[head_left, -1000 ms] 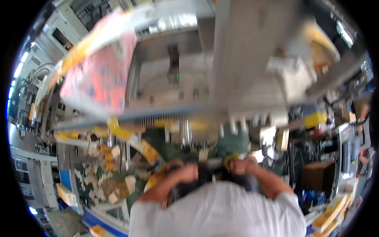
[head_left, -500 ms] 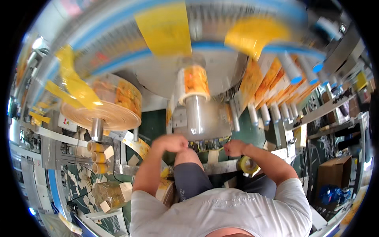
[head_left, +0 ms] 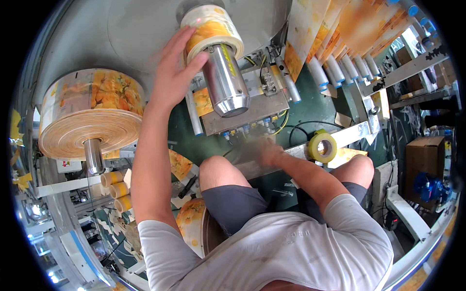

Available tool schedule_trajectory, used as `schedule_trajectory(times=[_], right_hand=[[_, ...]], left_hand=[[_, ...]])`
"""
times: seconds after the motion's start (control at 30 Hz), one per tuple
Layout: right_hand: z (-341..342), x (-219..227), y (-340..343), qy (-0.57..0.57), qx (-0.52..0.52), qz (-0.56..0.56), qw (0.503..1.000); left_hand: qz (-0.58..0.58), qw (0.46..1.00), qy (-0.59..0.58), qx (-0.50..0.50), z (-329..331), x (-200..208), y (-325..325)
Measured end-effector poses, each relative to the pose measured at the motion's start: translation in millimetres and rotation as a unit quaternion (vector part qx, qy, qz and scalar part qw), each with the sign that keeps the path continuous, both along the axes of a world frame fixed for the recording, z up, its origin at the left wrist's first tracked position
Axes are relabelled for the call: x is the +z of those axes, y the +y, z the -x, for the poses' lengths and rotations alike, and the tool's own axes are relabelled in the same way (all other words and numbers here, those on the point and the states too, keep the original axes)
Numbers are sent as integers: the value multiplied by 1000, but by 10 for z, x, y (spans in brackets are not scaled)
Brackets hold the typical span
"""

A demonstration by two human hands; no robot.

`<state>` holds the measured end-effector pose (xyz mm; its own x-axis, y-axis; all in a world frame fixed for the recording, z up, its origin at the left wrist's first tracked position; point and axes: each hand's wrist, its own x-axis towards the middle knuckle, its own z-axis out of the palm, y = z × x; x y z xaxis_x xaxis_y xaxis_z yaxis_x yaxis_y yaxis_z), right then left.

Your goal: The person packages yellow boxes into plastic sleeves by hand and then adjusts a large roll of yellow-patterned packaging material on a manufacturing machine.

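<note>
A small roll of orange-and-white printed film [head_left: 213, 24] sits on a shiny metal spindle [head_left: 225, 82] at the top middle. My left hand [head_left: 177, 72] reaches up to its left side, fingers stretched out against the roll and thumb apart near its front rim. Lower down, my right hand [head_left: 269, 153] is smeared by motion over the metal crossbar, its fingers not clear. Right of it, a roll of yellowish tape [head_left: 322, 147] stands on the bar. Whether the right hand holds anything cannot be seen.
A large printed roll [head_left: 90, 121] hangs on a second spindle at left, with several cardboard cores [head_left: 119, 189] below. Silver rollers [head_left: 335, 72] carry printed film at right. A metal box with cables [head_left: 247, 109] lies behind the crossbar [head_left: 352, 136]. Another printed roll [head_left: 191, 223] stands beside my leg.
My left hand has risen from near my knee to the small printed roll and opened. The right hand has shifted left. The view has moved, and the yellow strips overhead are mostly out of it.
</note>
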<state>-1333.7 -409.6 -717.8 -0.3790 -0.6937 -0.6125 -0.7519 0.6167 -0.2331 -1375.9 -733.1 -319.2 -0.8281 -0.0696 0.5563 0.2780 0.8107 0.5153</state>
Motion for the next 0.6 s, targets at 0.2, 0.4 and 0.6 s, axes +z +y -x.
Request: schedule_trajectory(times=[0.2,0.4,0.6], right_hand=[[-146,491,-215,-19,-44,11,999],[-60,267,-100,26,-38,18,999],[66,804,-267,-50,-176,220,958]], left_hand=[[-166,982,-9,-95,138,-244,-309],[32,996,-20,-75,295,87,-81],[106,981,153,60,-1069,-846,-506]])
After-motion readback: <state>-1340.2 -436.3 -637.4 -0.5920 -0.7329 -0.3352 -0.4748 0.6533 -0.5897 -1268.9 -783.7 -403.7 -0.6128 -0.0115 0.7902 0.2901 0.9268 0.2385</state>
